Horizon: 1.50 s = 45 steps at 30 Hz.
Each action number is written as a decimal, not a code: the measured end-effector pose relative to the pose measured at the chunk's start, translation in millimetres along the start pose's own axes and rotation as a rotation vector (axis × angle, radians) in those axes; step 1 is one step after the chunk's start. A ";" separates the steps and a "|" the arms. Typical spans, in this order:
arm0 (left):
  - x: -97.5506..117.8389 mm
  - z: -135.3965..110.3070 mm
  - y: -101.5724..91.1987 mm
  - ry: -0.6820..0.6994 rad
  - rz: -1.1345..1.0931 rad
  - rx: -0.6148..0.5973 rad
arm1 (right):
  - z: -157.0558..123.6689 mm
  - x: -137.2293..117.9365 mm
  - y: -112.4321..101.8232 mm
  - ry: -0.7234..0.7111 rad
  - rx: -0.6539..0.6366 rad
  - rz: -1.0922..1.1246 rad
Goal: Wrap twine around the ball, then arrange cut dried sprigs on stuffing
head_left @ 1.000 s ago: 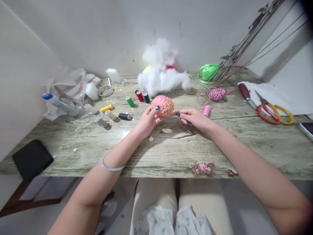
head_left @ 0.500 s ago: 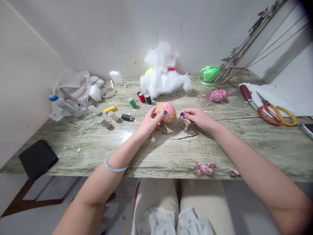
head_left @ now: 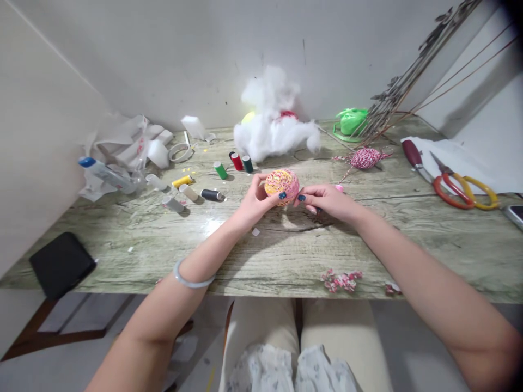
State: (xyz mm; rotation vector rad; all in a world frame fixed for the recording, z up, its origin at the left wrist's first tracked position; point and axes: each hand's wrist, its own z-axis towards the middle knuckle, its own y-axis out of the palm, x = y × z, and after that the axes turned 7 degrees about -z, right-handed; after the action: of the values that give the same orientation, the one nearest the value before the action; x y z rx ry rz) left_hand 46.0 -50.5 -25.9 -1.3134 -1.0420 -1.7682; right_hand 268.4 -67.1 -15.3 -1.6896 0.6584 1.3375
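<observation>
My left hand grips a round yellow and pink yarn ball above the table, its thumb across the front. Close against the ball's right side is my right hand, thumb and fingertips pinched together; whatever lies between them is too small to make out. A pink-and-white yarn bundle lies beyond my right hand, and a small bright pink piece shows just behind it. In front of the ball, behind both hands, sits a heap of white stuffing.
Several thread spools lie to the left, among them a green spool and a black spool. Scissors and a maroon-handled tool rest at the right. Pink scraps lie at the front edge; dried stems lean at the back right.
The yarn ball has shifted slightly right and turned, showing more yellow. My right hand's pinched fingertips are now close against its side, where a gap showed before.
</observation>
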 end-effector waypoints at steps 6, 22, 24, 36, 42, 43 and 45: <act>5.5 -1.6 2.3 0.068 0.194 -0.082 | 3.6 6.5 5.9 0.025 -0.082 -0.042; 11.0 -3.5 -1.3 0.112 0.359 -0.037 | 4.3 9.8 1.5 0.036 0.008 -0.046; 14.6 -3.0 -1.7 0.115 0.328 -0.089 | 4.4 10.2 2.3 0.042 -0.006 -0.042; 8.7 -4.8 2.7 0.090 0.166 -0.085 | 4.2 7.1 -1.2 -0.014 0.045 -0.054; 18.9 -6.1 3.0 0.101 0.196 -0.143 | 2.9 6.1 -1.2 -0.006 0.016 -0.057; 20.4 -6.4 2.7 0.101 0.207 -0.139 | 2.7 5.9 -1.3 -0.002 0.029 -0.051; 22.0 -7.0 2.0 0.098 0.231 -0.133 | 2.8 5.6 -1.4 0.000 0.044 -0.037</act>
State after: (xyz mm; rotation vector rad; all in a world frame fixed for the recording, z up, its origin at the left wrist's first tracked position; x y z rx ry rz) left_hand 39.3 -59.1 -5.4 -1.3535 -0.6984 -1.7300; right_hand 269.7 -63.3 -20.3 -1.6582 0.6493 1.2883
